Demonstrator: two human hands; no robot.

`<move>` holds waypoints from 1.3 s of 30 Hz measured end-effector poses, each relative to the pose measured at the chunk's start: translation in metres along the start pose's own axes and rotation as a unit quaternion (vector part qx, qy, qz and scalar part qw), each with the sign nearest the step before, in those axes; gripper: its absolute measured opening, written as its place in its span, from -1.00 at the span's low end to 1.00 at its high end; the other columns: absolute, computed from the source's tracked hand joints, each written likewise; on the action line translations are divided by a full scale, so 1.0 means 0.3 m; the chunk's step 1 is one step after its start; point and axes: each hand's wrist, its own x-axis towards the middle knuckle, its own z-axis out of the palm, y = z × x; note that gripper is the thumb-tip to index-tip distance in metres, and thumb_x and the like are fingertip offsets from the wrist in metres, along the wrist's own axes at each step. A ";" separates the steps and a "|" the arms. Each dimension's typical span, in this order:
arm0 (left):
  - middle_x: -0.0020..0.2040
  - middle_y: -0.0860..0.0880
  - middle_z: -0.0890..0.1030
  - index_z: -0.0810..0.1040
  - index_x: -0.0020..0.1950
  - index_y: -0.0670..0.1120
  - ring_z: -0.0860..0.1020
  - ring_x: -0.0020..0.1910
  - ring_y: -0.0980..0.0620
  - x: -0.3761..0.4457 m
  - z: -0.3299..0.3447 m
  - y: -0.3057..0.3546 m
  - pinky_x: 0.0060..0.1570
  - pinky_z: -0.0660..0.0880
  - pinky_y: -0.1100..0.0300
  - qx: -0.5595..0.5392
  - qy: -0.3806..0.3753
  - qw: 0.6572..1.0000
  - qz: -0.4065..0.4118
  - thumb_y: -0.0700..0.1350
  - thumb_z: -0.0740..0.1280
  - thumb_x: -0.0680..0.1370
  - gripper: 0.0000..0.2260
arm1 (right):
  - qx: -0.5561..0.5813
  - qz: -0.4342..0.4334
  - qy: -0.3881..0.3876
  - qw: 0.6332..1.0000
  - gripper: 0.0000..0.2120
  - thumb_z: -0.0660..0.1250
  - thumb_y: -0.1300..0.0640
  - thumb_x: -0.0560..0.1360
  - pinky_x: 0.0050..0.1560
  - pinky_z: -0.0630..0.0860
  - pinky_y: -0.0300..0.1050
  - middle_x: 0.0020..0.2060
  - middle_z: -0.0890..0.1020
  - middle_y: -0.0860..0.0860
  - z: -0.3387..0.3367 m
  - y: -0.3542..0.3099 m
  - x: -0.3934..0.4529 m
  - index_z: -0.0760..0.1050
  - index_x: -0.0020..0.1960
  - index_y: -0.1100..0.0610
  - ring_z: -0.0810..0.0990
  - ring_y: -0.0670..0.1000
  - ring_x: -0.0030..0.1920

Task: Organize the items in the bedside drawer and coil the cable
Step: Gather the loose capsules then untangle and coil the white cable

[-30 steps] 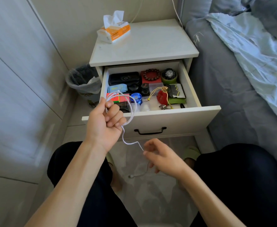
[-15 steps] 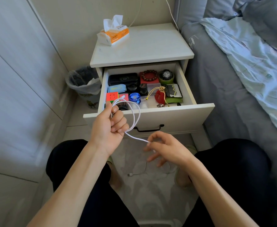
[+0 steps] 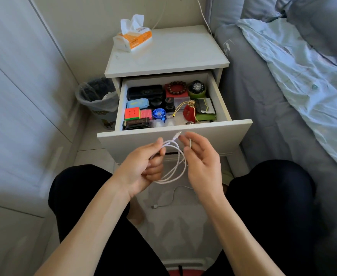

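The white cable (image 3: pixel 174 172) hangs in loose loops in front of the open drawer (image 3: pixel 219 136). My left hand (image 3: pixel 141 170) grips the gathered loops, with one connector end (image 3: pixel 177 134) sticking up beside it. My right hand (image 3: pixel 202 164), palm toward me, holds a strand of the cable between thumb and fingers. The cable's tail drops to the floor, where its plug (image 3: pixel 154 206) lies. Inside the drawer are a black case (image 3: pixel 144 92), a bead bracelet (image 3: pixel 178 87), a watch (image 3: pixel 197 87), a colour cube (image 3: pixel 132 113), a blue yo-yo (image 3: pixel 159 114) and a red pouch (image 3: pixel 189 114).
A tissue pack (image 3: pixel 132 37) sits on the nightstand top (image 3: pixel 173 56). A lined waste bin (image 3: pixel 98 98) stands left of the nightstand, against the wall. The bed (image 3: pixel 273 108) with a pale sheet runs along the right. My knees flank the floor below the drawer.
My left hand has come down and right with the coil, from the drawer's edge to below it. My right hand has risen to the coil with another length of cable.
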 end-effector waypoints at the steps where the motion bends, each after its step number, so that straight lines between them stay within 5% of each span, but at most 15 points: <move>1: -0.54 0.06 0.14 0.43 -0.23 -0.10 0.07 -0.62 0.16 0.002 0.004 -0.001 -0.57 0.00 0.31 0.015 -0.004 1.000 -0.004 0.06 0.20 0.63 -0.69 | -0.034 -0.026 -0.021 0.999 -0.72 0.22 0.29 0.61 0.03 0.55 -0.16 -0.05 0.69 -0.17 -0.003 -0.008 -0.001 0.54 0.24 0.03 0.63 -0.20 -0.02; 4: -0.55 0.06 0.15 0.43 -0.24 -0.09 0.08 -0.62 0.16 0.010 0.009 0.001 -0.58 0.02 0.31 0.025 -0.016 1.000 0.000 0.06 0.19 0.64 -0.68 | -0.076 -0.021 -0.079 0.994 -0.68 0.31 0.09 0.58 -0.03 0.59 -0.01 0.03 0.66 -0.16 -0.013 -0.026 0.005 0.46 0.32 -0.05 0.66 -0.06 -0.08; 7: -0.54 0.06 0.16 0.41 -0.24 -0.09 0.09 -0.61 0.15 0.013 0.012 0.000 -0.59 0.06 0.30 0.012 -0.025 1.000 0.013 0.07 0.17 0.65 -0.67 | -0.065 0.030 -0.115 0.991 -0.51 0.37 0.25 0.54 0.06 0.63 0.01 0.20 0.63 -0.06 -0.021 -0.028 0.019 0.35 0.42 0.06 0.70 -0.06 0.00; 11: -0.53 0.03 0.17 0.43 -0.23 -0.12 0.14 -0.58 0.11 0.024 0.015 -0.019 -0.52 0.18 0.26 0.043 0.016 0.998 0.038 0.06 0.19 0.66 -0.66 | -0.063 0.021 -0.155 0.986 -0.70 0.28 0.39 0.55 -0.14 0.63 -0.09 -0.10 0.73 -0.04 -0.038 -0.038 0.053 0.53 0.15 0.05 0.66 -0.03 -0.27; 14: -0.49 0.05 0.29 0.50 -0.12 -0.20 0.28 -0.50 0.07 0.035 0.000 -0.043 -0.30 0.45 0.12 0.145 0.048 0.984 0.097 0.10 0.31 0.54 -0.66 | -0.094 0.030 -0.176 0.979 -0.73 0.28 0.32 0.58 -0.24 0.56 -0.15 -0.22 0.71 -0.07 -0.048 -0.032 0.081 0.43 0.22 0.07 0.59 -0.06 -0.34; 18: -0.37 -0.07 0.52 0.50 0.08 -0.17 0.51 -0.40 0.00 0.046 -0.033 -0.040 -0.17 0.53 0.04 0.231 0.020 0.964 0.129 -0.05 0.35 0.54 -0.78 | -0.019 0.088 -0.229 0.969 -0.68 0.27 0.38 0.56 -0.28 0.50 -0.14 -0.31 0.65 0.07 -0.084 -0.021 0.127 0.35 0.26 0.15 0.53 0.02 -0.36; 21: -0.16 -0.19 0.62 0.49 0.31 -0.04 0.63 -0.16 -0.09 0.080 -0.063 -0.028 -0.01 0.55 0.00 0.376 -0.008 0.914 0.155 -0.06 0.30 0.61 -0.73 | 0.035 0.114 -0.286 0.951 -0.69 0.27 0.37 0.55 -0.35 0.41 -0.21 -0.32 0.60 0.13 -0.092 -0.015 0.154 0.35 0.25 0.18 0.43 0.00 -0.42; 25: 0.25 0.14 0.53 0.53 0.33 0.10 0.45 0.29 0.25 0.124 -0.070 0.020 0.25 0.40 0.30 0.454 -0.108 0.870 0.157 -0.04 0.24 0.66 -0.74 | 0.072 0.130 -0.356 0.922 -0.65 0.25 0.27 0.51 -0.41 0.27 -0.23 -0.31 0.57 0.16 -0.102 -0.011 0.203 0.34 0.29 0.23 0.28 -0.02 -0.45; 27: -0.01 0.22 0.62 0.62 0.11 0.07 0.54 0.02 0.28 0.130 -0.064 0.049 0.07 0.44 0.32 0.450 -0.143 0.874 0.114 -0.06 0.23 0.67 -0.83 | 0.069 0.132 -0.353 0.924 -0.67 0.26 0.29 0.53 -0.41 0.28 -0.24 -0.31 0.57 0.16 -0.110 -0.016 0.227 0.36 0.28 0.22 0.28 -0.03 -0.46; 30: -0.14 -0.18 0.62 0.63 -0.03 -0.01 0.54 -0.12 -0.23 0.155 -0.065 0.054 0.03 0.48 -0.18 0.427 -0.116 0.888 0.126 0.07 0.23 0.65 -0.76 | 0.080 0.140 -0.300 0.940 -0.71 0.28 0.33 0.55 -0.39 0.34 -0.23 -0.33 0.56 0.14 -0.123 -0.006 0.264 0.45 0.27 0.22 0.33 -0.04 -0.46; 34: -0.14 -0.11 0.71 0.66 0.03 -0.08 0.66 -0.09 -0.04 0.150 -0.049 0.044 0.02 0.57 0.11 0.290 -0.094 0.942 0.141 -0.13 0.22 0.67 -0.78 | 0.039 0.104 -0.230 0.967 -0.84 0.31 0.28 0.57 -0.32 0.48 -0.22 -0.31 0.63 0.09 -0.112 0.011 0.276 0.58 0.13 0.17 0.47 -0.04 -0.40; 39: -0.40 -0.07 0.44 0.53 -0.28 -0.16 0.45 -0.31 -0.05 0.173 -0.020 0.049 -0.09 0.46 0.08 0.140 -0.064 0.988 0.000 0.16 0.17 0.63 -0.53 | -0.044 0.080 -0.202 0.975 -0.88 0.33 0.17 0.59 -0.31 0.52 -0.13 -0.43 0.59 0.04 -0.071 0.016 0.277 0.57 -0.08 0.21 0.50 0.00 -0.44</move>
